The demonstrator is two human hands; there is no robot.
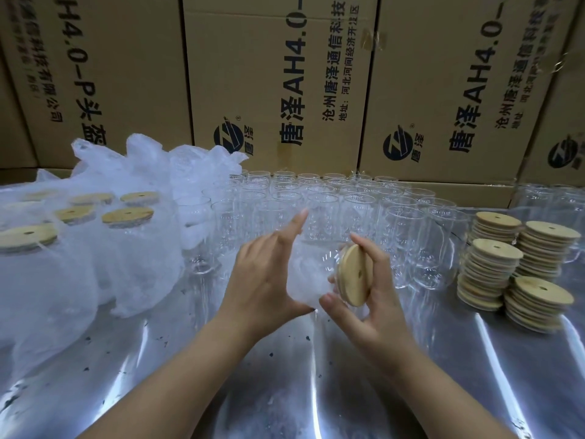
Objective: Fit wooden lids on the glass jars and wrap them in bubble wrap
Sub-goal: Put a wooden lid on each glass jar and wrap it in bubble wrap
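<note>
While our right hand [373,299] curled its fingers round the wooden lid [356,275] on the jar [321,263], held sideways above the table [285,391], our left hand [266,274] pressed straight fingers on its bubble wrap [304,289]. It looked like light, slippery, breakable glass, best held at lid and base. Beyond stood bare jars [316,198], with lid stacks [490,270] rightward.
</note>
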